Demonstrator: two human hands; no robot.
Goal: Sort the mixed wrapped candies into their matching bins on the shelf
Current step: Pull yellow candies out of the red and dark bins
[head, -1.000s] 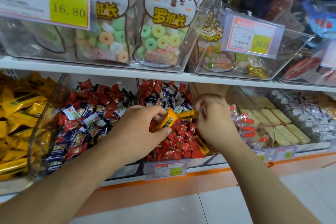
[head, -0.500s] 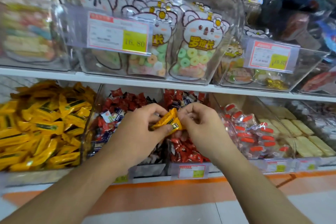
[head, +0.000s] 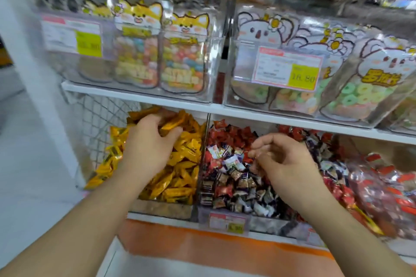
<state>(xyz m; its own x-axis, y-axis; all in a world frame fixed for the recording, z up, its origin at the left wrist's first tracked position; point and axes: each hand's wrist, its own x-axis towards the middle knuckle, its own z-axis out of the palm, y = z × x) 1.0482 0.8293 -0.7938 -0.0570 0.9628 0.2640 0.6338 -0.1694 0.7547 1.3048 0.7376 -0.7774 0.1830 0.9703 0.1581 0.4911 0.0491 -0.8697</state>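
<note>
- Left hand [head: 149,141] over yellow candy bin [head: 177,164], fingers spread, grip contents unclear.
- Right hand [head: 282,159] loosely curled, apparently empty, above mixed bin [head: 234,177].
- Mixed bin far from sorted.

On the upper shelf board [head: 139,96], two clear boxes hold cartoon pouches: fox pouches [head: 183,56] of mixed sweets at left, koala pouches [head: 369,78] of ring sweets at right. Each box carries a price tag [head: 289,69] with a yellow patch. White wire mesh [head: 99,114] stands at left. An orange strip [head: 202,247] runs below.
</note>
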